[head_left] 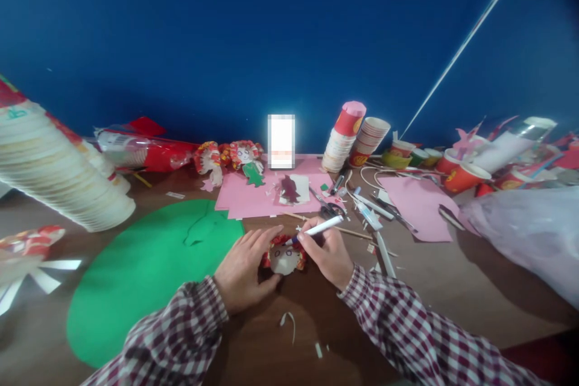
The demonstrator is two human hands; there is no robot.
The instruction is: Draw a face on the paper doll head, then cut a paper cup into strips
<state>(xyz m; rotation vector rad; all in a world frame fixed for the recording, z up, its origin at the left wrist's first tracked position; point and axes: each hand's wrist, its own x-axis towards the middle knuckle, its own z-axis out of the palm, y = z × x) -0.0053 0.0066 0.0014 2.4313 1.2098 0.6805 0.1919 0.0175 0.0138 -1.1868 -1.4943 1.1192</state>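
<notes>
A small round paper face (284,260) with a red and orange ruffled edge lies on the brown table, with two drawn eyes on it. My right hand (326,251) is closed round a white marker (323,226), whose dark tip touches or hovers just over the face near one eye. At the left edge of the face rests my left hand (246,268), thumb and fingers spread around it, steadying it from the side. Beside my left hand lies a large green sheet (154,277).
Pink sheets (235,199) and scissors (332,210) lie beyond my hands. Stacked paper cups (337,151) stand at the back, with a large cup stack (58,163) leaning at left. A plastic bag (525,229) is at right. Pens, sticks and paper scraps are scattered about.
</notes>
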